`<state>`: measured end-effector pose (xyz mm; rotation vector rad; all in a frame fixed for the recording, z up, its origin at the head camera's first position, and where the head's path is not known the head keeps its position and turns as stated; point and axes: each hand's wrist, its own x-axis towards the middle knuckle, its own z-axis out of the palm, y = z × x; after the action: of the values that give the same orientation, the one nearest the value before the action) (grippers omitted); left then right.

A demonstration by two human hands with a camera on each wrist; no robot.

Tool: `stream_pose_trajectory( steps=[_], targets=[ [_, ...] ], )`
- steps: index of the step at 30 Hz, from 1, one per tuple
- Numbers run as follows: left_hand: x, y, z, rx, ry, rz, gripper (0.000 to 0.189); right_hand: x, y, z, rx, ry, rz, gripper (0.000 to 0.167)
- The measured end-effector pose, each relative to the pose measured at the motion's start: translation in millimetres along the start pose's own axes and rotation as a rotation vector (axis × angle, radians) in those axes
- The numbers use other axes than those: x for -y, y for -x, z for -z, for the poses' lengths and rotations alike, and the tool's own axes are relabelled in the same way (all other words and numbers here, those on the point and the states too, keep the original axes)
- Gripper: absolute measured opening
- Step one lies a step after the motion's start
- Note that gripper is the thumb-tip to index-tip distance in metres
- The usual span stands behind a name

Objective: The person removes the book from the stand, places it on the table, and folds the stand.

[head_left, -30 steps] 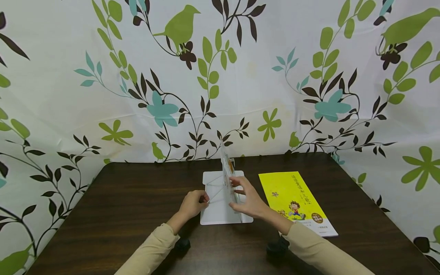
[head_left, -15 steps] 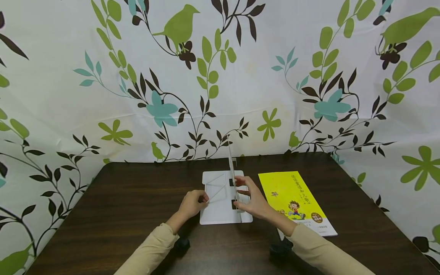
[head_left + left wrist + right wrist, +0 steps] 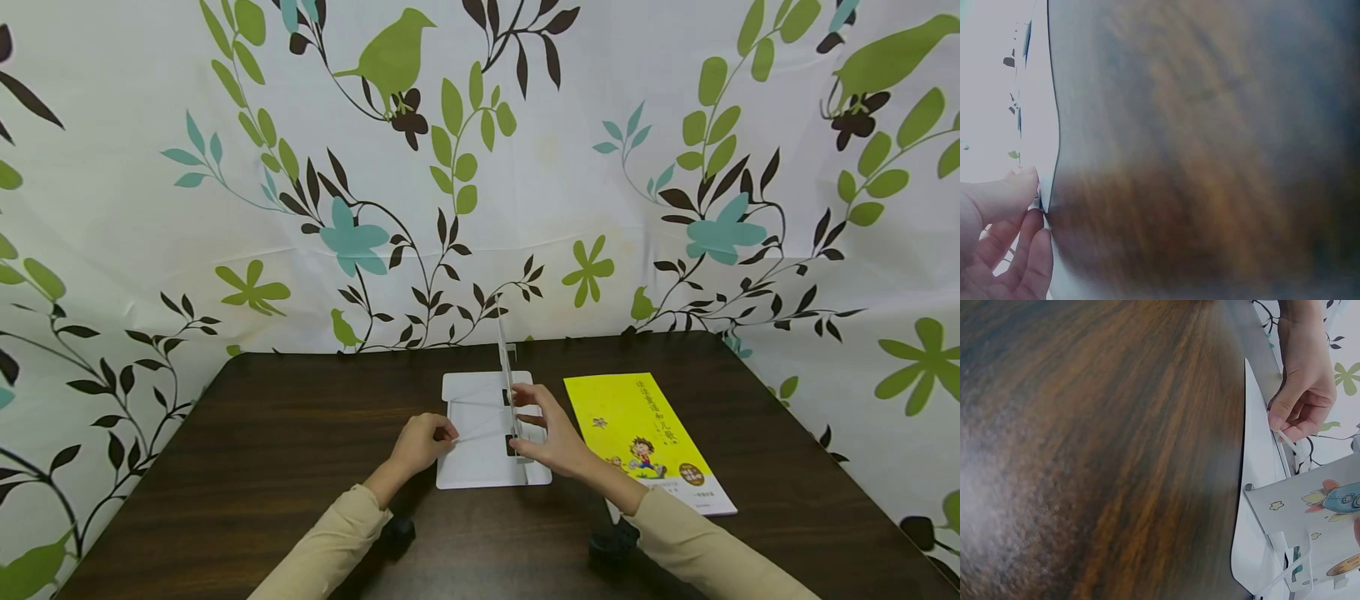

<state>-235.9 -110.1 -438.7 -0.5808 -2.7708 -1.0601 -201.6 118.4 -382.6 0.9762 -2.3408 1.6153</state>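
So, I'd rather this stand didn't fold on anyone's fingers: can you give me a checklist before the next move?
1. White base flat on the table: ok.
2. Upright panel standing up from the base: ok, nearly vertical in the head view.
3. Left hand holding the thin white rod: ok, pinched between thumb and fingers.
4. Right hand gripping the panel firmly: cannot tell; its fingers are at the panel's side.
5. Far end of the rod secured: cannot tell.
6. Yellow book clear of the base: ok, a strip of table shows between them.
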Motion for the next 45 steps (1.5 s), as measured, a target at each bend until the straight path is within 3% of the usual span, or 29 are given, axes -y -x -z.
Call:
stream_pose_trajectory(
  steps=[16, 21, 31, 37, 45],
  targets=[
    [-3.8, -3.7, 0.2, 0.034, -0.118, -0.004, 0.008, -2, 0.5, -1, -0.001, -0.016, 0.018, 0.063],
    [-2.6, -3.0, 1.6, 0.055, -0.117, -0.029, 0.008, -1, 1.1, -1, -0.002, -0.017, 0.017, 0.062],
    [4.1, 2.4, 13.7, 0.149, 0.017, -0.115, 0.009, 2, -1.2, -6, -0.024, 0.0, 0.021, 0.06],
    [4.4, 5.0, 17.9, 0.107, 0.127, -0.096, 0.017, 10, -5.2, -16, -0.047, 0.042, -0.017, 0.057],
    [-16.9, 14.7, 41.0, 0.047, 0.362, -0.115, 0.037, 10, -6.4, -26, -0.063, 0.035, -0.066, 0.054]
  ],
)
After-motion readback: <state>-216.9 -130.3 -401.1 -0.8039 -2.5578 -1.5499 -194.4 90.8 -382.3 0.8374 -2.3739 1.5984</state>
